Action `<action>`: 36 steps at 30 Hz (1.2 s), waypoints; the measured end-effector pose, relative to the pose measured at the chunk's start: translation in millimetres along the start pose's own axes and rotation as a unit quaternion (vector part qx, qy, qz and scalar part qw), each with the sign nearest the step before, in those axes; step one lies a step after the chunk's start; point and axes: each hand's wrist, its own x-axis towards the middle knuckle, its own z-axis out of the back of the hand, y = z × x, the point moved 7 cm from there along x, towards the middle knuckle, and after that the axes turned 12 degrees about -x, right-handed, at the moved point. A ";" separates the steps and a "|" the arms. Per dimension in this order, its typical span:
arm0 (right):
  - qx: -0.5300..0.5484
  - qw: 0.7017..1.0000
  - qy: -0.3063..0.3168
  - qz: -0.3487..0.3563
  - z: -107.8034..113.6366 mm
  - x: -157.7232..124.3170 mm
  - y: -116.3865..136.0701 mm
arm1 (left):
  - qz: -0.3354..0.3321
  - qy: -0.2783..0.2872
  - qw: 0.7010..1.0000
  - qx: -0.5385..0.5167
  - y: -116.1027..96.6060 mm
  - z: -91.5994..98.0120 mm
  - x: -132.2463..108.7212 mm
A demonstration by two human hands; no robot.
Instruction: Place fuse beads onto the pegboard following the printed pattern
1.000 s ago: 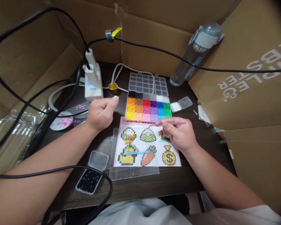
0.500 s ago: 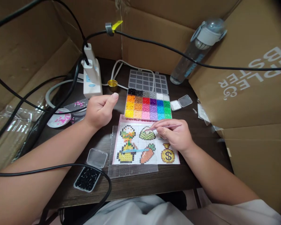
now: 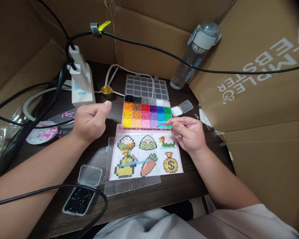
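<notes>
Pink tweezers lie in the grip of my right hand, their tip over the blue beads at the front of the sorted bead box. My left hand is a closed fist with the thumb on top, left of the box; whether it holds anything is hidden. Below the box, a printed pattern sheet lies with a clear pegboard. Orange, green and blue beads form a figure over the sheet's left part. The dragon picture shows beside my right hand.
A power strip, gold cup and water bottle stand behind. Black beads fill a small case at the front left; a white-bead case sits right. A pink-bead dish is far left. Black cables cross the view.
My right hand has moved with the tweezers from the pattern sheet up to the bead box, uncovering the dragon picture. The camera view has shifted, and my left hand remains a fist.
</notes>
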 end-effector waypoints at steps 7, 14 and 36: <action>-0.021 1.000 0.009 -0.019 -2.6 -0.7 -6.5 | 0.026 0.043 0.998 -0.022 2.0 -3.4 -0.8; -0.044 0.999 0.000 -0.023 -1.5 -0.3 -8.4 | 0.026 0.046 0.998 -0.021 -0.5 -5.6 -1.7; -0.054 0.997 0.048 -0.028 -16.7 -9.4 -11.5 | 0.016 0.050 0.998 -0.036 -4.6 -8.2 -1.5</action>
